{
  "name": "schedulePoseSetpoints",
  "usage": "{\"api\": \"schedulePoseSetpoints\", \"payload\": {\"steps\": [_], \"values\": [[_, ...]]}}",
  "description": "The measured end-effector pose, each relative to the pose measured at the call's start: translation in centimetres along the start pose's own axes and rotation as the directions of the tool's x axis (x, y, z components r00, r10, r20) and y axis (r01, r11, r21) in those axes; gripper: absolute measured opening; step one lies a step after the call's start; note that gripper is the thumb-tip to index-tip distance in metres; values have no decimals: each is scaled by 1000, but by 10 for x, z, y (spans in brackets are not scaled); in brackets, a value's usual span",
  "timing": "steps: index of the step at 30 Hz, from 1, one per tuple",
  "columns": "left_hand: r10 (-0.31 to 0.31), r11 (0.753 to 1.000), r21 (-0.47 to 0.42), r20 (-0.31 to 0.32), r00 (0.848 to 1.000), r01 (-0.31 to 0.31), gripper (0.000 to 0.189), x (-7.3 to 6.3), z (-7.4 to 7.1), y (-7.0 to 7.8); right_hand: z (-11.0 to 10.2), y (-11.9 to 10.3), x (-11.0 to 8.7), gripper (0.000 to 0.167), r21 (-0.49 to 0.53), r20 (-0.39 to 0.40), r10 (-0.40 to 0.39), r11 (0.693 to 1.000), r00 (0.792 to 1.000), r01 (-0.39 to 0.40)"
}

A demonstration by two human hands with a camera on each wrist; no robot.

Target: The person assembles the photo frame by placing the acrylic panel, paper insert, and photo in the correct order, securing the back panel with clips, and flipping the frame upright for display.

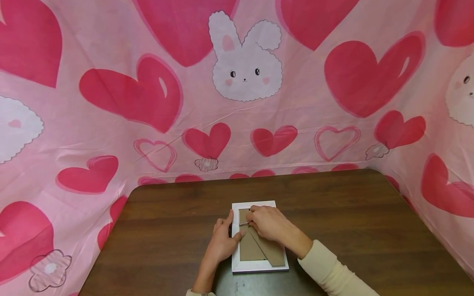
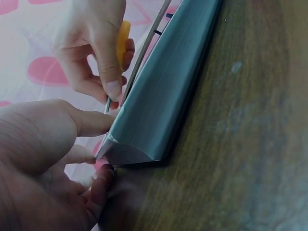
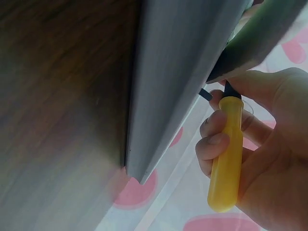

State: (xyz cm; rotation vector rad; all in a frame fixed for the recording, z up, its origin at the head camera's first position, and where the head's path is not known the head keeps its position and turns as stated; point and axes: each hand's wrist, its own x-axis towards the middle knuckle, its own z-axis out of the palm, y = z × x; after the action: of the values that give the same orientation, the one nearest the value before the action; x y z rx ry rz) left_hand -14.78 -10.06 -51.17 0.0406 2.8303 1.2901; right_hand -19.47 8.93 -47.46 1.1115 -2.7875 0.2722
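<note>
A white picture frame (image 1: pixel 259 266) lies face down on the wooden table, its brown backing board (image 1: pixel 249 251) and slanted easel leg (image 1: pixel 269 248) facing up. My left hand (image 1: pixel 221 242) grips the frame's left side, thumb on top and fingers along the outer edge. In my right hand (image 1: pixel 268 223) is a screwdriver with a yellow handle (image 3: pixel 226 159). Its thin metal shaft (image 1: pixel 244 224) points left, toward the inner left edge of the frame. A small dark tab (image 3: pixel 205 94) sticks out from the frame's inner edge. The screwdriver's handle is hidden by the right hand in the head view.
The dark brown table (image 1: pixel 177 213) reaches around the frame on all sides. Behind it and at both sides hangs a pink cloth (image 1: pixel 244 115) with hearts and white bunnies.
</note>
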Motion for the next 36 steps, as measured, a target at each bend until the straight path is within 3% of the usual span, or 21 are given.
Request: {"api": "schedulePoseSetpoints", "payload": {"steps": [24,36], "values": [[-18,1000,-3,20,1000,18,82,1,0,0,3,0,-4,10,21,4,18,1000,1000,-18],[-31,999,-4,26,999,31,82,1,-1,1,1,-5,-2,13,-6,35,62,998,997,-62]]}}
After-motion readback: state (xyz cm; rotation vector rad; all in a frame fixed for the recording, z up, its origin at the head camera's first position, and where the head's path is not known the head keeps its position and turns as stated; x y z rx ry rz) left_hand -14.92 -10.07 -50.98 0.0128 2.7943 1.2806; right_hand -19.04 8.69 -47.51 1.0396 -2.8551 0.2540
